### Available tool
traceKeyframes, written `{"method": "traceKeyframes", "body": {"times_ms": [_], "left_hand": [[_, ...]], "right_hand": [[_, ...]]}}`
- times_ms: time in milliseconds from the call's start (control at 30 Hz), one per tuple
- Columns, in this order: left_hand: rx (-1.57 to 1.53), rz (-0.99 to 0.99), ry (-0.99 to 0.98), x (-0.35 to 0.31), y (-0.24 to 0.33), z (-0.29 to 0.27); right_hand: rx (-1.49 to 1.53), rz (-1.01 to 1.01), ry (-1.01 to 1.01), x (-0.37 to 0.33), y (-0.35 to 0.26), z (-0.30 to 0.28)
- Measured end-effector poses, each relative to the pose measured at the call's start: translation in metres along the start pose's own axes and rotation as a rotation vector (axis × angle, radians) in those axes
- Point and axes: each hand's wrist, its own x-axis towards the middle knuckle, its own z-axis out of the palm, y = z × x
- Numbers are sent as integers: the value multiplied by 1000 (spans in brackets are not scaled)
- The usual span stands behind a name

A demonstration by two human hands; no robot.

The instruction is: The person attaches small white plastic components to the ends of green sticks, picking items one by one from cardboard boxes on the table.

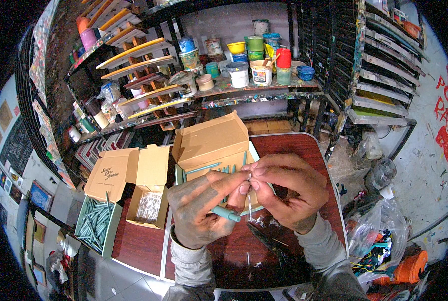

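My left hand (201, 208) grips a teal pen barrel (226, 213) that points right and down. My right hand (286, 188) meets it at the fingertips, pinching a small white tip (248, 176) at the barrel's upper end. Both hands hover over a reddish-brown table (138, 246). Just behind them stands an open cardboard box (211, 143) with several teal barrels inside.
Left of the hands sit a small open carton of thin white parts (148, 208) and a pale green tray of teal barrels (96, 223). Dark scissors (269, 241) lie near my right wrist. Shelves with paint pots (244, 70) stand behind; bags (379, 236) clutter the floor at right.
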Motion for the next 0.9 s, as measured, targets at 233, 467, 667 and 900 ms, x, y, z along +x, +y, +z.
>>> {"method": "traceKeyframes", "body": {"times_ms": [233,467,667,900], "left_hand": [[10,20,-21,1,0,-2],[-5,60,-21,1,-2,-2],[-22,20,-2,-1,-1,-3],[8,30,-17,0,2,-3]], "right_hand": [[-13,-18,-29,0,1,-3],[64,31,-64,4,0,-6],[178,175,58,-5,-1,4],[6,87,8,-3,-1,-3]]}}
